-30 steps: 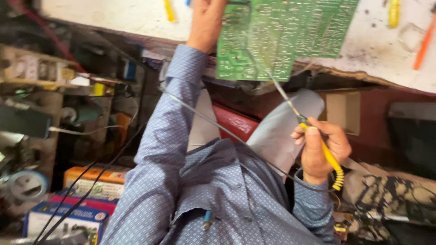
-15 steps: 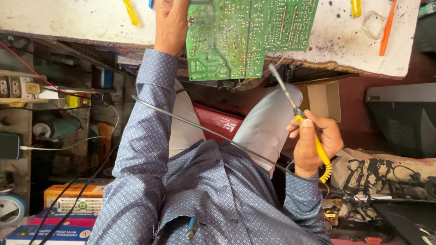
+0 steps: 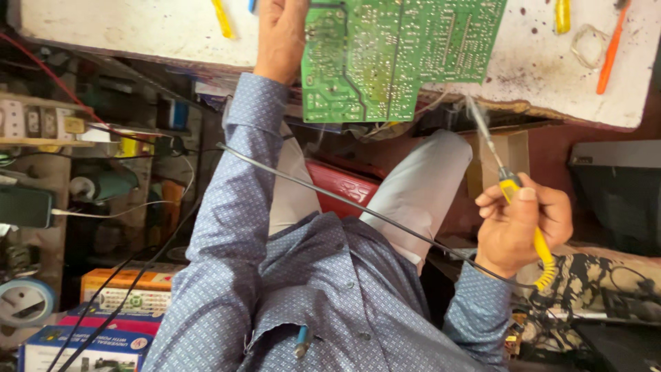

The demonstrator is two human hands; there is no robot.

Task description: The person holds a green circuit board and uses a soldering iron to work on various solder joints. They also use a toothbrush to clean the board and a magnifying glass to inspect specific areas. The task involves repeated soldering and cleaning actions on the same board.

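Two hands are busy: the left hand (image 3: 281,34) grips the left edge of a green circuit board (image 3: 392,55) overhanging the near edge of the white desk (image 3: 138,27), while the right hand (image 3: 520,224), below that edge, is closed around a yellow-handled soldering iron (image 3: 509,186).

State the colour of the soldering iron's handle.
Yellow: the soldering iron handle, gripped in the right hand, shows best in the head view.

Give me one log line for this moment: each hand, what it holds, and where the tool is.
left hand: holds green circuit board at white bench edge | right hand: grips yellow soldering iron | tip: off the board, smoking
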